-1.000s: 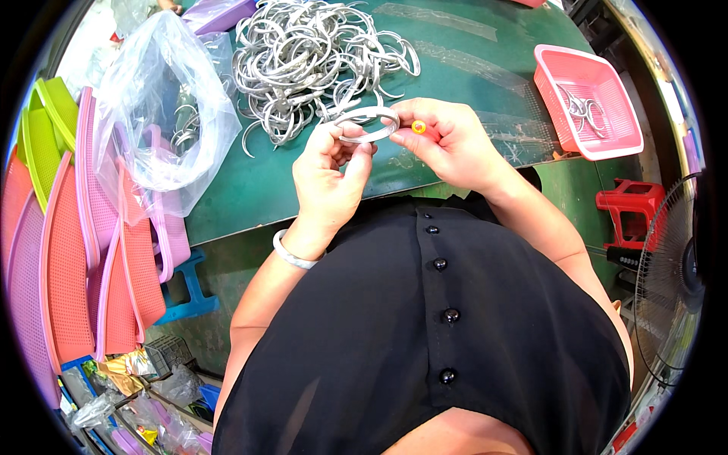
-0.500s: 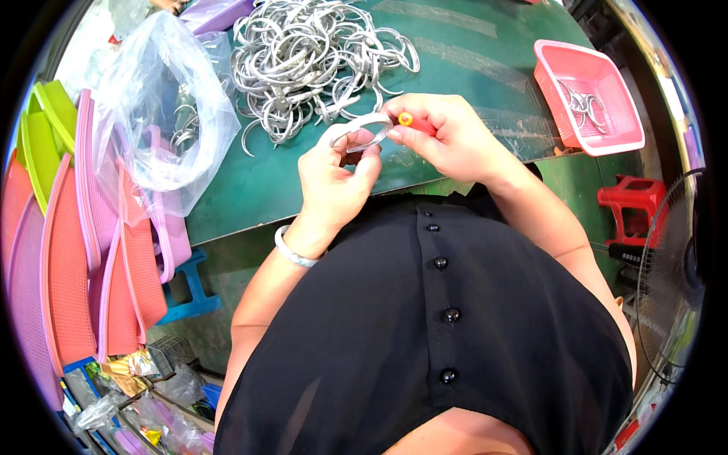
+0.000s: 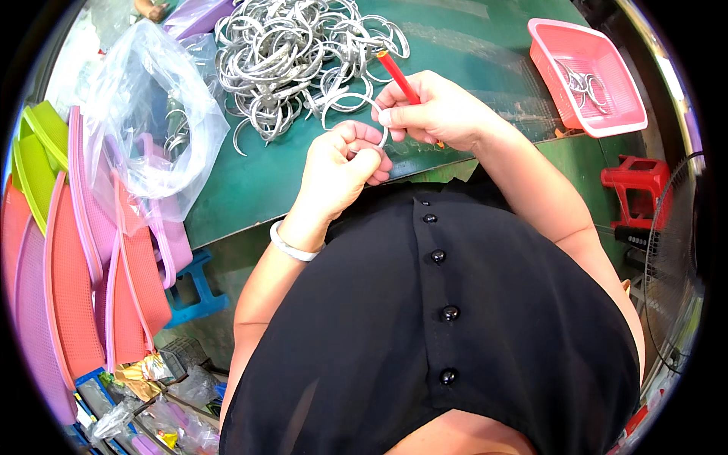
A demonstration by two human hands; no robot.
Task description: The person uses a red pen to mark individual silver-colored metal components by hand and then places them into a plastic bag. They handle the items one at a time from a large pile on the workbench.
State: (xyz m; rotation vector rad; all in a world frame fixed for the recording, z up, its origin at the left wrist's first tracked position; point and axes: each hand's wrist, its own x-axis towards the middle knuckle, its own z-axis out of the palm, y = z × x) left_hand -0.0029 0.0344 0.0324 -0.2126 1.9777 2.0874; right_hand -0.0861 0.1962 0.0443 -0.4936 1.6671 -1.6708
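Note:
My left hand [image 3: 345, 163] is closed on a silver-grey open bangle [image 3: 385, 135], thumb and fingers pinching its lower side. The bangle curves up to my right hand [image 3: 432, 112], whose thumb and fingertips touch its upper right side. A red pencil-like stick [image 3: 397, 76] is gripped in my right hand, its yellowish end pointing up and away. Its lower part is hidden by my fingers. Just beyond both hands lies a tangled heap of similar bangles [image 3: 280, 57] on the green table [image 3: 462, 57].
A pink basket [image 3: 551, 83] with a few bangles [image 3: 584, 89] sits at the table's right. Left is an open clear plastic bag [image 3: 152, 114], beside stacked coloured baskets [image 3: 72, 296]. A red stool [image 3: 633, 189] and a fan [image 3: 671, 258] stand right; another person's hand [image 3: 152, 10] shows far left.
The red stick has swung from end-on to pointing up and away. The bangle has turned in my fingers, and my left hand has closed more around it. The whole view has shifted slightly.

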